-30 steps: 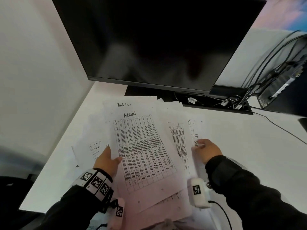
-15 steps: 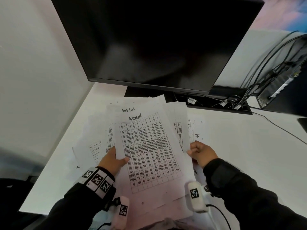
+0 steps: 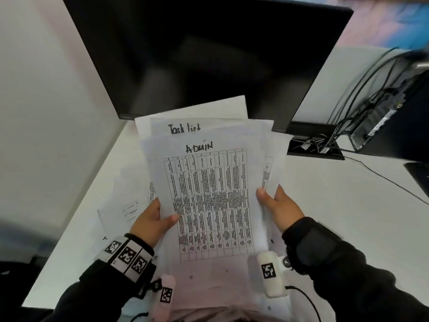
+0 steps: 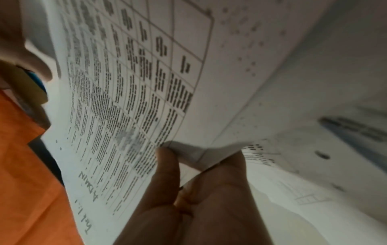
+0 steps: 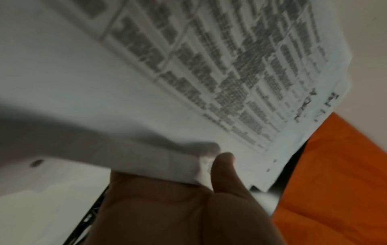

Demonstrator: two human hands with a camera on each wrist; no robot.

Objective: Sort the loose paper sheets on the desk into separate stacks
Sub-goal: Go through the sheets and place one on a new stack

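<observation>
1. Between your two hands, lifted off the desk (image 3: pixel 348 217) before the monitor (image 3: pixel 209 54), sits the gathered bundle of sheets (image 3: pixel 209 194), its long axis running away from you.
2. Your left hand (image 3: pixel 152 220) pinches the left long edge, thumb over the "ADMIN" table sheet (image 3: pixel 204 159).
3. Your right hand (image 3: pixel 281 205) grips the right edge, thumb on top.
4. More loose sheets (image 3: pixel 125 205) lie on the desk to the left, nearer your left hand; I judge that side comes next.
</observation>
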